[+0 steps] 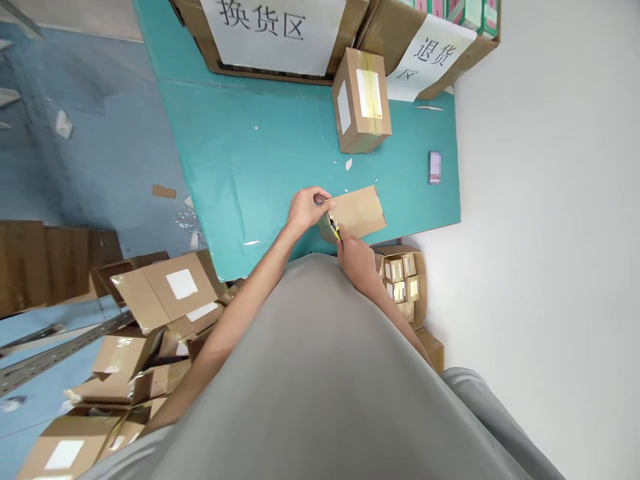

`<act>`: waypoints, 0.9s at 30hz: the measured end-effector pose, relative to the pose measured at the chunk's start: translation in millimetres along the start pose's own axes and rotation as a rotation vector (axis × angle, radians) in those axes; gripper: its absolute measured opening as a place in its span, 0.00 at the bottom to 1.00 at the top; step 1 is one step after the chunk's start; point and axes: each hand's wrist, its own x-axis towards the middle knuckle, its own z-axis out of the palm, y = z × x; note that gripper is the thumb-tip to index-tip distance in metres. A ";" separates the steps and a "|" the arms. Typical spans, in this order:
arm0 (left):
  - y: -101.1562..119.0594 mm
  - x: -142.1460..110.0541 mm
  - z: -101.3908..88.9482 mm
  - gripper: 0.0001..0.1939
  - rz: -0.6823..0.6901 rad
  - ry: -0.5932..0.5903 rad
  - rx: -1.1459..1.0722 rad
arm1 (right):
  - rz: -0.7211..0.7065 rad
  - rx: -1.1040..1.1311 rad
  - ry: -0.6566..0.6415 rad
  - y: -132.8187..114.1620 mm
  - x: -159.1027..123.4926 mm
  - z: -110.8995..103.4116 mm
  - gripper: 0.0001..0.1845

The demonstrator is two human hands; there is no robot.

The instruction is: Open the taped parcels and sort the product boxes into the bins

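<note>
A small brown cardboard box (361, 208) lies at the near edge of the teal table (270, 147), right in front of my body. My left hand (307, 208) grips its left end, thumb on top and fingers curled at the corner. In my right hand (357, 259) is a yellow and black utility knife (335, 228), its tip against the box's left end near my left thumb. Whether the blade has gone into the cardboard is too small to tell.
A taped carton (363, 100) with white labels stands farther back, before two large signed boxes (280, 40). A phone-like item (435, 167) lies at right. Opened cartons (165, 293) pile up on the floor at left; a box of small cartons (406, 277) is below right.
</note>
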 end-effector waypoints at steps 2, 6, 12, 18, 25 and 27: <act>3.1 -4.7 1.3 0.09 0.000 0.012 0.031 | 0.030 -0.018 -0.041 0.0 -11.7 2.9 0.35; 5.6 -12.8 3.9 0.09 0.033 0.038 0.065 | 0.050 -0.022 -0.096 0.4 -27.6 4.0 0.36; 3.2 -16.8 4.5 0.09 0.052 0.082 0.026 | 0.028 0.028 -0.095 -3.2 -22.4 -1.3 0.36; 3.5 -15.6 2.7 0.11 0.020 0.112 0.005 | -0.098 0.152 -0.053 19.6 -7.5 1.7 0.34; 4.9 -13.5 9.2 0.13 -0.008 0.108 0.004 | -0.152 0.266 -0.004 47.6 -7.5 3.9 0.34; 5.1 -13.8 10.2 0.13 -0.018 0.109 0.013 | -0.158 0.248 -0.006 46.3 -7.3 3.5 0.33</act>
